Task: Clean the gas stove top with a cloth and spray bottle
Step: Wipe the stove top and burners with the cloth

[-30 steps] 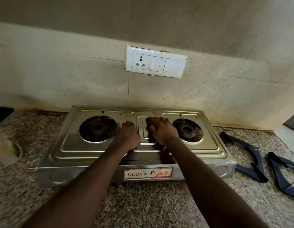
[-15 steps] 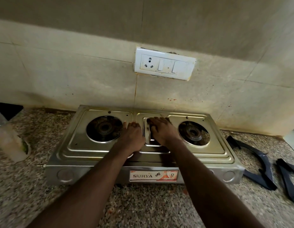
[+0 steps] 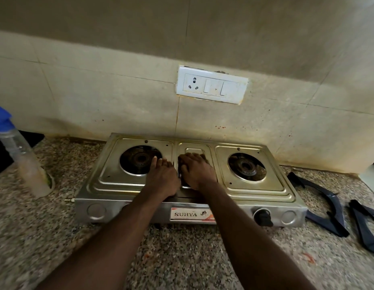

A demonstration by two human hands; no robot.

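Observation:
A steel two-burner gas stove [image 3: 253, 191] stands on the granite counter against the wall, its pan supports off. My left hand [image 3: 162, 177] lies flat on the stove top just right of the left burner [image 3: 138, 160], fingers apart, holding nothing. My right hand [image 3: 195, 170] presses down on the middle panel, with a dark cloth [image 3: 204, 156] under it; only the cloth's edges show past the fingers. The spray bottle [image 3: 25, 162], clear with a blue cap, stands on the counter at the far left, apart from both hands.
Two dark pan supports [image 3: 328, 206] [image 3: 366, 227] lie on the counter right of the stove. A black knob [image 3: 263, 216] sticks out of the stove front. A white switchboard [image 3: 212, 86] sits on the tiled wall. The right burner [image 3: 245, 167] is uncovered.
The view has swung left, bringing the spray bottle fully into sight. Both hands stay on the stove's middle; the right hand with the cloth has shifted slightly on the panel.

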